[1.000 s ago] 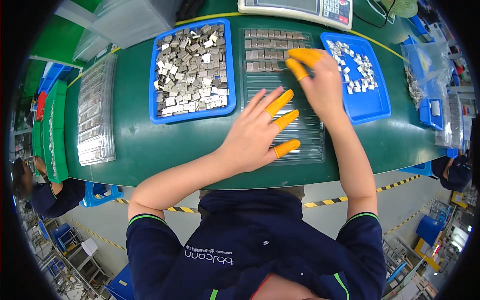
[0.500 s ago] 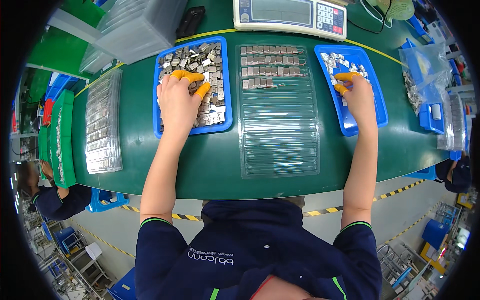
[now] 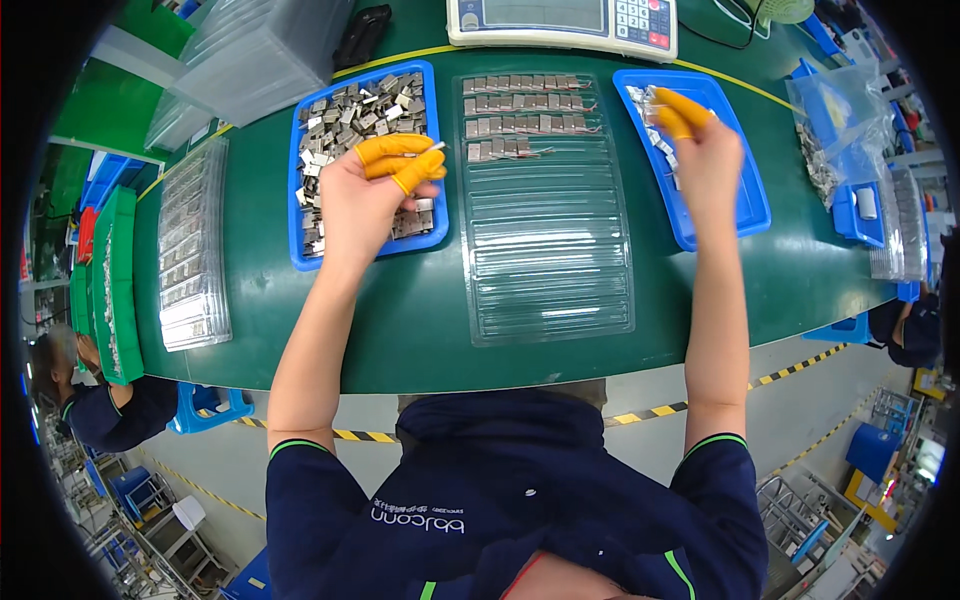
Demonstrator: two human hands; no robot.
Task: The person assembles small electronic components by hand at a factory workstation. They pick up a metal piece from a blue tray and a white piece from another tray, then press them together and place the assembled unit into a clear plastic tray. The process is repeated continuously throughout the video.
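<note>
My left hand point(image 3: 368, 195), with yellow finger cots, is above the near right part of a blue tray point(image 3: 440, 190) full of small metal connector shells point(image 3: 365, 112). Its thumb and fingertips pinch a small metal connector shell point(image 3: 437, 147), mostly hidden by the fingers. Over the far left side of the right blue tray point(image 3: 752, 190) is my right hand point(image 3: 700, 150), also in yellow cots. Its fingers are closed among small white parts point(image 3: 655, 140); motion blur hides what they hold. Between the trays lies a clear ribbed plastic tray point(image 3: 545, 250), its far rows holding metal connectors with thin wires point(image 3: 525, 125).
A weighing scale point(image 3: 560, 22) stands at the far edge. At left are a filled clear tray point(image 3: 195, 245), stacked clear trays point(image 3: 255, 60) and a green bin point(image 3: 115, 290). A plastic bag of parts point(image 3: 820, 150) lies at right. Other people sit at both sides.
My left hand has lifted toward the tray's near right side with a connector shell pinched. My right hand has moved to the far left of its tray, fingers closing. The view has shifted slightly.
</note>
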